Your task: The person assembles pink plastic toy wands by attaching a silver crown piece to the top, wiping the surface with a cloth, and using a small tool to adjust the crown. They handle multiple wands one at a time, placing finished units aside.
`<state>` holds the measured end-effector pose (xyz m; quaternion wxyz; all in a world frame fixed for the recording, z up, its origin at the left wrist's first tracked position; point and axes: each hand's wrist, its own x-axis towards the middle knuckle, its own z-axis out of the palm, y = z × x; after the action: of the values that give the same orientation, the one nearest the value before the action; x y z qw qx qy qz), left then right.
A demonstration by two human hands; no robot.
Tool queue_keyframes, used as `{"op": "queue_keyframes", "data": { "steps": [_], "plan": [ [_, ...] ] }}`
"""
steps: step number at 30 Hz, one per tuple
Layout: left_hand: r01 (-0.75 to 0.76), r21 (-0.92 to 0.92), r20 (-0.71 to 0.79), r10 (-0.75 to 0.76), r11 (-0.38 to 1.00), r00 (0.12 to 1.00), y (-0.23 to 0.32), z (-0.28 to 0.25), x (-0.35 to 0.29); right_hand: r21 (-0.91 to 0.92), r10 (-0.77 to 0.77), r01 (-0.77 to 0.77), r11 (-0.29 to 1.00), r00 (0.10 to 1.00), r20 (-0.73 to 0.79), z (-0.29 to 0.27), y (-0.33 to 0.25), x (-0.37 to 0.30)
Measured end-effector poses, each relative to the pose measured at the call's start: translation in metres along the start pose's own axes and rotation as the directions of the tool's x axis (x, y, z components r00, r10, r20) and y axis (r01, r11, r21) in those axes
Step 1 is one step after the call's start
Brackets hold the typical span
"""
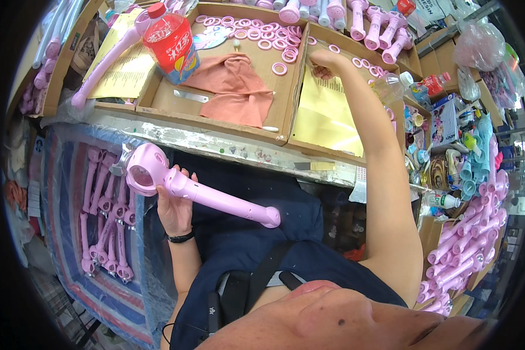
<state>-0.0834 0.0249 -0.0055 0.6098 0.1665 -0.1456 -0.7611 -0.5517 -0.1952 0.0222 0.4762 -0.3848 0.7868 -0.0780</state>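
My left hand (176, 211) is closed around the neck of a pink plastic toy wand (219, 201), just below its round head. The wand lies slantwise over my lap, its head to the upper left and its narrow end to the right. A clear round window shows in the head. Stretched far forward, my right hand (325, 63) has its fingers curled over the right-hand cardboard tray (291, 129), above a yellow sheet (326, 116). Whatever those fingers hold, if anything, is hidden. Pink rings (279, 69) lie close by in the left tray and behind the hand.
A salmon cloth (233, 87), a metal strip (191, 96) and a red-labelled bottle (170, 44) occupy the left tray. More pink wands fill a striped bag (70, 192) at left and a pile (464, 248) at right. Bottles (391, 87) stand beyond my right forearm.
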Motion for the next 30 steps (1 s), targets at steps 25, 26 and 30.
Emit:
{"op": "queue_keyframes", "data": {
  "steps": [25,26,30],
  "plan": [
    [-0.045,-0.176,0.212,0.082,0.983,0.974,0.030,0.044,-0.008,0.185,-0.564,0.821,0.540,0.517,-0.644,0.041,0.032,-0.201],
    [-0.041,-0.119,0.170,0.061,0.992,0.984,0.025,0.047,-0.005,0.154,-0.595,0.885,0.439,0.415,-0.688,0.059,0.034,-0.214],
    [-0.038,-0.319,0.164,0.095,0.947,0.982,0.014,0.055,-0.004,0.132,-0.514,0.963,0.234,0.238,-0.824,0.131,0.037,-0.252]
  ]
}}
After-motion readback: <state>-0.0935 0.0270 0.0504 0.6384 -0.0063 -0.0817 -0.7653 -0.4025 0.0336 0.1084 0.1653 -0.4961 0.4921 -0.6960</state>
